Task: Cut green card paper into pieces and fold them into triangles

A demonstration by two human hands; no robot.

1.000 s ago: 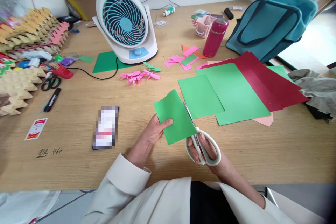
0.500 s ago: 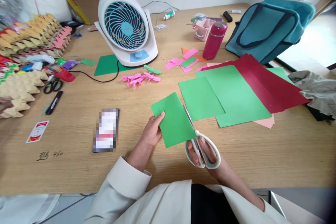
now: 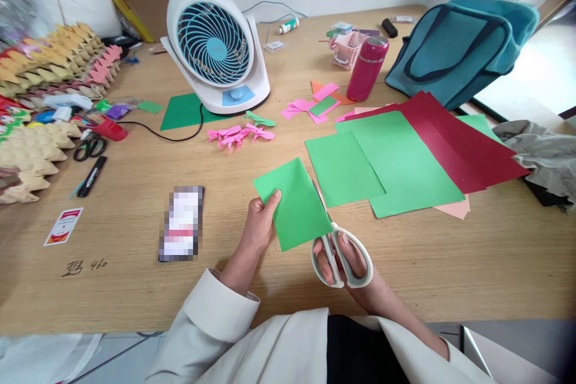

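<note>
Between thumb and fingers, my left hand (image 3: 262,219) grips a green sheet of paper (image 3: 297,207) by its left side, raised above the table. The fingers beneath the sheet are hidden. My right hand (image 3: 335,261) is closed through the loops of white-handled scissors (image 3: 341,257). The scissor blades lie along the sheet's right edge, pointing away from me, and part of them is hidden by the paper. Just beyond, a lighter green sheet (image 3: 344,168) lies flat, overlapping a larger green sheet (image 3: 405,162).
A phone (image 3: 182,223) lies left of my left hand. Pink paper twists (image 3: 240,135) sit before a white fan (image 3: 216,48). Red sheets (image 3: 459,144), a pink flask (image 3: 368,69) and a teal bag (image 3: 463,51) are at the right; black scissors (image 3: 90,147) lie far left.
The green sheet and both hands have shifted slightly left. The scissors have moved left with the sheet, and their handles are slightly more spread.
</note>
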